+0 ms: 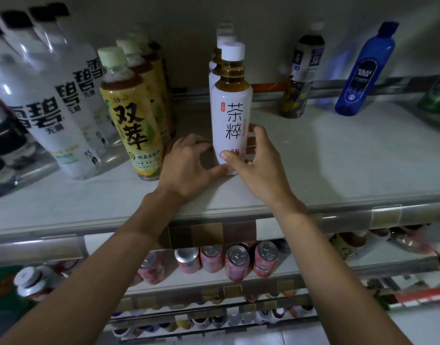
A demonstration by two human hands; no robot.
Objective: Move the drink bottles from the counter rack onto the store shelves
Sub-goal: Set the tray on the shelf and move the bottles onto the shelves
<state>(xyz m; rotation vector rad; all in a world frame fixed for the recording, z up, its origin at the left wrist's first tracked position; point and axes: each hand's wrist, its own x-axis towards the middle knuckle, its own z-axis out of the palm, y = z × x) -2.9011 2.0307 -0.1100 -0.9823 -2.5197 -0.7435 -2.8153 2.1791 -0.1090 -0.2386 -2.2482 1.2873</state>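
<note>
A white-labelled tea bottle (231, 113) with a white cap stands upright on the pale shelf (338, 155), at the front of a row of like bottles. My right hand (256, 163) grips its lower part, thumb on the front and fingers round the right side. My left hand (189, 168) sits at the bottle's left base with curled fingers; its thumb tip touches the bottom of the bottle.
A row of yellow tea bottles (134, 115) stands left of it, then clear soda bottles (52, 115). A dark-labelled bottle (298, 78) and a blue bottle (363, 70) stand at the back right. Pink cans (236, 262) fill the shelf below.
</note>
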